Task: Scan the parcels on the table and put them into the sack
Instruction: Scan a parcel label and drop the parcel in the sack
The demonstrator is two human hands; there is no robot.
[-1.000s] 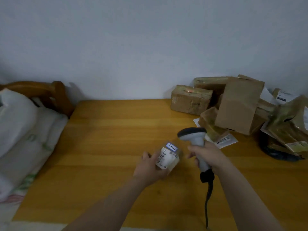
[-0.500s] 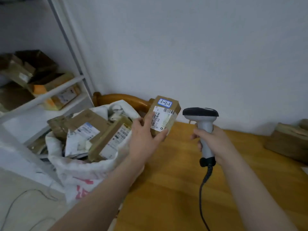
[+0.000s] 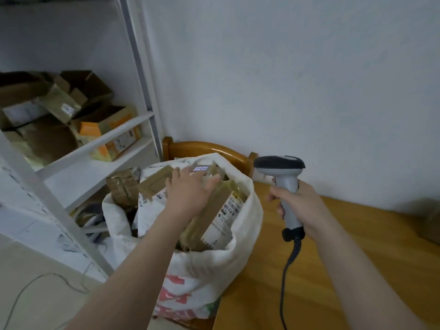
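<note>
A white sack (image 3: pixel 247 225) full of brown parcels stands to the left of the wooden table (image 3: pixel 371 270). The small brown parcel with a blue-edged label (image 3: pixel 201 168) lies on top of the pile in the sack, at the tips of my left hand's fingers. My left hand (image 3: pixel 190 194) is spread palm-down over the parcels, fingers apart. A larger labelled parcel (image 3: pixel 223 215) leans just under it. My right hand (image 3: pixel 302 206) grips the grey barcode scanner (image 3: pixel 281 164) upright over the table's left end, its black cable hanging down.
A wooden chair back (image 3: pixel 209 146) rises behind the sack. White metal shelving (image 3: pixel 95 144) with several cardboard boxes stands at the left. A blurred brown parcel (image 3: pixel 431 222) sits at the table's right edge. A thin cable (image 3: pixel 35 279) lies on the floor.
My left hand carried the small parcel from the table, past the scanner, left to the sack and opened over it. My view swung left with it; the right hand kept the scanner.
</note>
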